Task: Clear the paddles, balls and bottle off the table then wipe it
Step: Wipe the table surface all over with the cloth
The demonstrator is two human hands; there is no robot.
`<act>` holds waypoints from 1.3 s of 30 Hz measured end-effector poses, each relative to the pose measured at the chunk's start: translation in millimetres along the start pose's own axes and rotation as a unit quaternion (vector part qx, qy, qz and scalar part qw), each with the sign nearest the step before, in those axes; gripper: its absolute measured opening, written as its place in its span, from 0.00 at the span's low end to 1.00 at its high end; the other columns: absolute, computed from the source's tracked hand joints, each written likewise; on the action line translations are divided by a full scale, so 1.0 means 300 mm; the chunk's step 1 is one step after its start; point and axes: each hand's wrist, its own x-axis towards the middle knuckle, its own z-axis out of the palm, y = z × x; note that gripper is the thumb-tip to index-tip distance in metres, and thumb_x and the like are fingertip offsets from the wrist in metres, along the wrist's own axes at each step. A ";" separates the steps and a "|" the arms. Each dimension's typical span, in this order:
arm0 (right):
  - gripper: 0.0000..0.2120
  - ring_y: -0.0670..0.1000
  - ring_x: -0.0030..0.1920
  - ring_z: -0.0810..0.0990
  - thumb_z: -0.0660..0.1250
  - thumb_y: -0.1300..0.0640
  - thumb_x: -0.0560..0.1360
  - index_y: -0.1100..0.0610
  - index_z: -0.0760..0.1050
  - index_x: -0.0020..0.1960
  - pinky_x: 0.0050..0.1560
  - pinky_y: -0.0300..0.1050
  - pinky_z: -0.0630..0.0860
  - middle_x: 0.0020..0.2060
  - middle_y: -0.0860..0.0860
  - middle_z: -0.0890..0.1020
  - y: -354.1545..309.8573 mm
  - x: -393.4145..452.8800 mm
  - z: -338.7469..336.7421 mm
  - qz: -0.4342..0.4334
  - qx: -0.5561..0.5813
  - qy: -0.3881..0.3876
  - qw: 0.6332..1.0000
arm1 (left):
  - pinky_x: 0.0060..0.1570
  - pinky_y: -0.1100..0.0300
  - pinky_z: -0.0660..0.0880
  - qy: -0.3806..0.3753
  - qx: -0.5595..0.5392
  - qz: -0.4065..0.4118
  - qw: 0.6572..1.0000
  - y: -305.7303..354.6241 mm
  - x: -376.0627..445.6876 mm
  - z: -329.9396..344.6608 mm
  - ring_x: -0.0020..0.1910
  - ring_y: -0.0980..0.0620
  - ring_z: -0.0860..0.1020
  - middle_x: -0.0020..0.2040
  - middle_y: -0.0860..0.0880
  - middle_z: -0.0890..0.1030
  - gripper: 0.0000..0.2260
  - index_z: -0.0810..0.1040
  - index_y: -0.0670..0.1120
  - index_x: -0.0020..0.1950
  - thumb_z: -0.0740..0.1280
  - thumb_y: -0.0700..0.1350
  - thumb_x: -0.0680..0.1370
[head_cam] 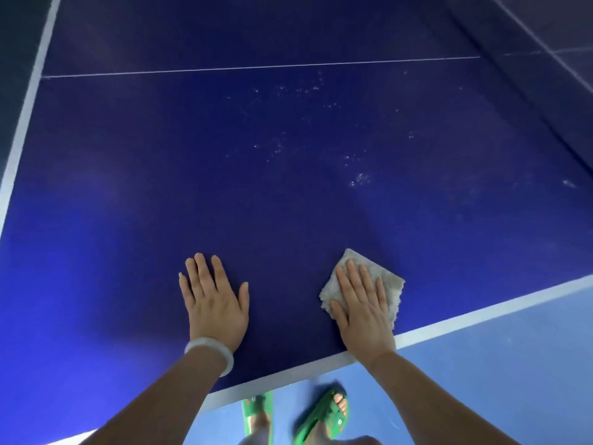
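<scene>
The cloth (388,284) lies flat on the blue worktop (224,187), near its white-lined near edge, directly under the right hand (362,303). That hand presses it with straight fingers spread flat. The left hand (213,300) rests beside it, well apart, palm down, fingers straight, holding nothing. Pale specks (359,179), perhaps dust, dot the worktop beyond. 2 green sandals (324,415) show below the edge.

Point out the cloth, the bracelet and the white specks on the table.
cloth (390,284): head view, on its bare right part beside the fingers.
bracelet (210,348): head view, on the band across the left wrist.
white specks (359,179): head view, on the densest cluster, beyond the cloth.
</scene>
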 end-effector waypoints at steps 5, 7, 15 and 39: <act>0.28 0.46 0.79 0.41 0.46 0.44 0.81 0.47 0.46 0.79 0.77 0.51 0.38 0.78 0.42 0.46 -0.002 -0.004 -0.007 -0.004 0.015 0.009 1.000 | 0.76 0.42 0.53 0.011 -0.041 0.126 0.991 0.157 -0.007 -0.029 0.77 0.37 0.55 0.77 0.36 0.59 0.28 0.60 0.37 0.77 0.62 0.45 0.80; 0.28 0.48 0.79 0.45 0.46 0.44 0.81 0.48 0.50 0.79 0.77 0.53 0.43 0.78 0.44 0.50 0.007 -0.015 -0.016 -0.020 0.018 0.017 1.000 | 0.77 0.46 0.48 0.001 -0.051 0.141 0.989 0.269 -0.012 -0.019 0.79 0.40 0.51 0.79 0.38 0.55 0.27 0.55 0.40 0.79 0.57 0.48 0.82; 0.28 0.48 0.79 0.50 0.51 0.45 0.81 0.48 0.53 0.79 0.76 0.55 0.48 0.79 0.43 0.54 0.388 -0.091 -0.085 -0.096 0.014 -0.009 0.995 | 0.76 0.43 0.39 -0.051 -0.056 0.009 0.997 0.666 -0.016 0.096 0.78 0.38 0.39 0.79 0.37 0.41 0.31 0.43 0.44 0.80 0.47 0.58 0.83; 0.29 0.52 0.79 0.43 0.44 0.43 0.81 0.52 0.46 0.80 0.77 0.57 0.40 0.80 0.50 0.49 0.704 0.144 -0.209 0.245 0.019 0.080 0.966 | 0.75 0.37 0.49 0.001 0.024 -0.057 0.998 0.756 -0.025 0.157 0.78 0.34 0.49 0.77 0.32 0.52 0.32 0.54 0.37 0.78 0.40 0.56 0.80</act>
